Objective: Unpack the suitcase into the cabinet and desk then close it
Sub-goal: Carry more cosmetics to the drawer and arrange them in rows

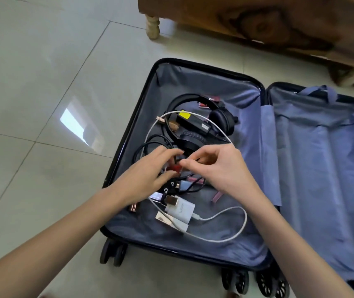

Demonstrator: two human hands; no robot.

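Head view, left hand [143, 175], right hand [217, 166] inside suitcase [193, 82], away from rim

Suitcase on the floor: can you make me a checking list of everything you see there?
Surface: pale floor tiles, shiny.
Job's things: suitcase open flat; headphones, black adapter, white charger, pink tube in its left half; right half shows only lining.
Clutter: nothing seen.
Hands: left hand pinches a red tube; right hand fingers curled beside it, grip unclear.
Cables: white cable looped over the headphones; black cable coiled by the left hand.
Surroundings: wooden furniture on legs behind the suitcase.
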